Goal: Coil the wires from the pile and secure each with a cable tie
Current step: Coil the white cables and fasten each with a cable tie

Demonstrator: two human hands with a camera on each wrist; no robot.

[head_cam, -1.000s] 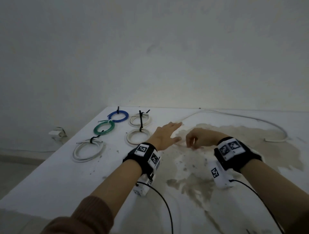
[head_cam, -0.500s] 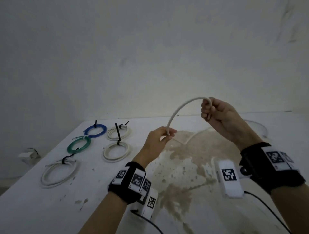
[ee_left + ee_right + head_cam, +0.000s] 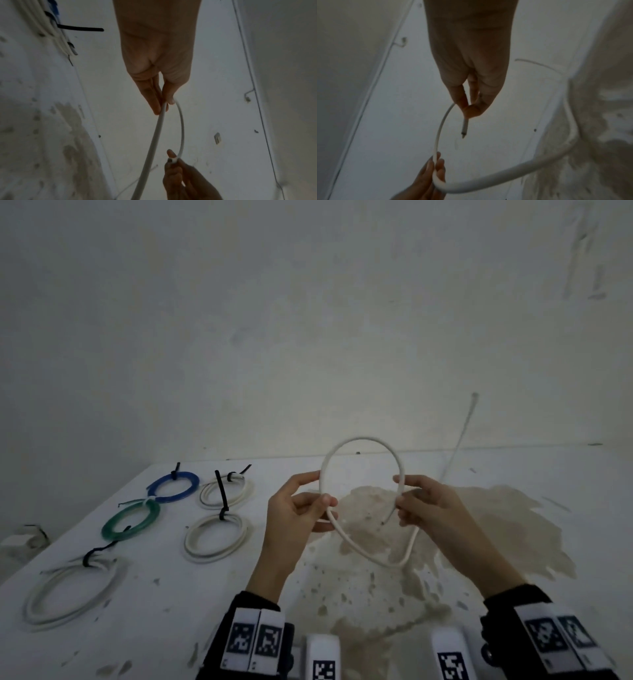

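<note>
A long white wire [image 3: 359, 438] is held in the air above the table, bent into a loop. My left hand [image 3: 322, 491] pinches the loop's left side between thumb and fingers. My right hand [image 3: 400, 496] pinches the wire just short of its bare cut end, which points down. Below the hands the wire sags, passes behind the right hand and rises to a free tail [image 3: 466, 419]. The left wrist view shows the left hand [image 3: 162, 105] on the wire [image 3: 181, 128]. In the right wrist view the right hand [image 3: 471, 109] grips the wire [image 3: 438, 135].
Several tied coils lie at the table's left: blue [image 3: 173, 487], green [image 3: 131, 518], two white [image 3: 226, 489] [image 3: 215, 537] and a large white one [image 3: 68, 590]. A brown stain [image 3: 479, 525] covers the white table [image 3: 171, 621] under the hands. The wall stands close behind.
The wire has been lifted off the table. My right hand has come down level with the left, closing the arc into a loop, and the free tail has swung up.
</note>
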